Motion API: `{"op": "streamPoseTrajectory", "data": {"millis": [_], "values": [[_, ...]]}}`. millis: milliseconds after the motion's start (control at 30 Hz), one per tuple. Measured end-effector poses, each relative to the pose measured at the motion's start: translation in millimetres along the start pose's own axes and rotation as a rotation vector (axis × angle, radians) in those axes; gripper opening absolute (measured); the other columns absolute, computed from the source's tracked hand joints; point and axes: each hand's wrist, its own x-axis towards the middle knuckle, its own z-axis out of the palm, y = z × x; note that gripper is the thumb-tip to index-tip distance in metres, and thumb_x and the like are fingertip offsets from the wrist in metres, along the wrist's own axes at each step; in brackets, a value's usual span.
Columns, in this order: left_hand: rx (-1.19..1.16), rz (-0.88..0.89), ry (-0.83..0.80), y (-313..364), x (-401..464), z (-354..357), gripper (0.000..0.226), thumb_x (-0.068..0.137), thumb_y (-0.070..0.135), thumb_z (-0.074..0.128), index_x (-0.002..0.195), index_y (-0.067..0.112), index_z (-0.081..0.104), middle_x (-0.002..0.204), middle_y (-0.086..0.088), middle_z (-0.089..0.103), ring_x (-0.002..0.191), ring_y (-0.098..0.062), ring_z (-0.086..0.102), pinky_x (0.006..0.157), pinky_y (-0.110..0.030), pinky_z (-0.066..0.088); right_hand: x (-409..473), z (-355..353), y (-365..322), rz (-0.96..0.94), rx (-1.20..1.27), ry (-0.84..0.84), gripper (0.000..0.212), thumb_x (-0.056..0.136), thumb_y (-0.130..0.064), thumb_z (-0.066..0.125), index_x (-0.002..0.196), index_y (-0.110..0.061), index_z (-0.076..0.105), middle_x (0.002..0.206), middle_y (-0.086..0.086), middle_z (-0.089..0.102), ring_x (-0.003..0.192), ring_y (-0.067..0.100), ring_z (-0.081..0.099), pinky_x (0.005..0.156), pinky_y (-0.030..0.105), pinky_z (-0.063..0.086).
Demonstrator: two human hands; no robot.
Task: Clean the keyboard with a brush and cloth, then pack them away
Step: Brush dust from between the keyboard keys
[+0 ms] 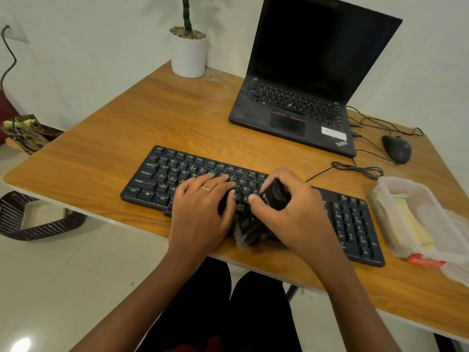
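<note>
A black keyboard [162,174] lies slanted across the near part of the wooden desk [157,118]. My right hand [299,212] grips a black brush [275,195] by its handle over the keyboard's middle; the blurred bristles [245,231] point down at the front edge of the keyboard. My left hand [200,212] rests flat on the keys just left of the brush, fingers straight, a ring on one finger. A yellow cloth [411,224] lies inside a clear plastic box [396,189] at the right.
An open black laptop [304,80] stands at the back, a black mouse [397,148] and loose cables [360,170] to its right. A white plant pot [189,54] sits at the far edge. The box's lid [456,265] lies at the right edge.
</note>
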Motion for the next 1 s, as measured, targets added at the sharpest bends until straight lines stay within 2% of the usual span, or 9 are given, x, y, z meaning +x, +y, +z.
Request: {"op": "streamPoseTrajectory", "data": {"millis": [100,233,367,467,600,667,733,867,1000], "values": [[0.003,-0.001,-0.008,-0.3,-0.1,-0.2,0.031,0.092,0.032,0.046,0.105,0.018,0.072,0.112,0.003,0.070,0.111,-0.017,0.060,0.097,-0.031,0.032,1.9,0.1,4.2,0.001,-0.039,0.192,0.018,0.084,-0.031,0.064,0.085,-0.020,0.050,0.065,-0.004,0.053,0.060,0.011,0.053,0.052,0.031,0.049],[0.008,0.003,-0.004,-0.9,-0.3,0.4,0.031,0.091,0.033,0.048,0.104,0.018,0.072,0.112,0.003,0.070,0.111,-0.018,0.060,0.097,-0.030,0.031,5.8,-3.0,4.6,0.018,-0.005,0.064,0.018,0.083,-0.029,0.066,0.085,-0.018,0.051,0.070,0.000,0.056,0.061,0.012,0.054,0.053,0.030,0.049],[0.001,0.006,0.007,-1.0,-0.7,1.1,0.031,0.090,0.032,0.048,0.104,0.018,0.072,0.112,0.003,0.070,0.111,-0.017,0.060,0.097,-0.031,0.033,14.3,-7.2,5.1,0.040,-0.079,0.116,0.020,0.085,-0.031,0.062,0.087,-0.016,0.049,0.070,0.002,0.055,0.064,0.018,0.056,0.056,0.035,0.050],[-0.004,0.009,0.005,-1.2,-0.6,1.0,0.030,0.090,0.032,0.048,0.104,0.018,0.071,0.112,0.003,0.070,0.111,-0.018,0.060,0.097,-0.032,0.034,18.4,-6.8,1.7,0.007,-0.114,0.025,0.020,0.084,-0.030,0.064,0.087,-0.016,0.050,0.072,0.002,0.056,0.065,0.018,0.056,0.057,0.035,0.049],[-0.010,0.007,0.009,-2.0,-1.1,1.5,0.030,0.090,0.032,0.049,0.104,0.018,0.072,0.112,0.003,0.070,0.111,-0.017,0.060,0.098,-0.031,0.033,25.0,-6.2,5.9,0.025,-0.154,0.157,0.021,0.085,-0.030,0.062,0.089,-0.015,0.049,0.072,0.003,0.055,0.066,0.018,0.056,0.055,0.033,0.048],[-0.012,0.006,0.010,-2.3,-1.1,1.8,0.030,0.089,0.032,0.050,0.105,0.018,0.072,0.112,0.003,0.070,0.111,-0.017,0.060,0.098,-0.030,0.032,26.3,-7.5,4.3,0.022,-0.130,0.062,0.022,0.084,-0.031,0.064,0.088,-0.015,0.050,0.073,0.002,0.055,0.066,0.016,0.056,0.055,0.030,0.047],[-0.016,0.008,0.009,-2.7,-1.1,2.0,0.030,0.089,0.032,0.049,0.105,0.018,0.071,0.112,0.004,0.070,0.112,-0.016,0.060,0.098,-0.030,0.032,32.0,-11.4,6.2,0.042,-0.154,0.014,0.023,0.083,-0.031,0.065,0.087,-0.012,0.051,0.076,0.005,0.058,0.068,0.018,0.057,0.057,0.032,0.048],[-0.020,0.006,0.007,-2.6,-1.0,1.8,0.031,0.089,0.032,0.049,0.104,0.018,0.072,0.112,0.004,0.070,0.111,-0.016,0.060,0.099,-0.030,0.032,41.1,-5.4,11.2,-0.011,-0.222,0.235,0.024,0.086,-0.033,0.062,0.090,-0.014,0.047,0.073,0.004,0.056,0.066,0.019,0.056,0.057,0.034,0.047],[-0.018,0.006,0.002,-2.7,-0.6,1.6,0.031,0.089,0.033,0.048,0.104,0.019,0.072,0.112,0.004,0.070,0.111,-0.016,0.060,0.099,-0.028,0.030,50.6,-10.4,9.2,0.007,-0.275,0.019,0.025,0.086,-0.031,0.062,0.089,-0.011,0.047,0.075,0.007,0.056,0.069,0.022,0.056,0.056,0.034,0.045]]}}
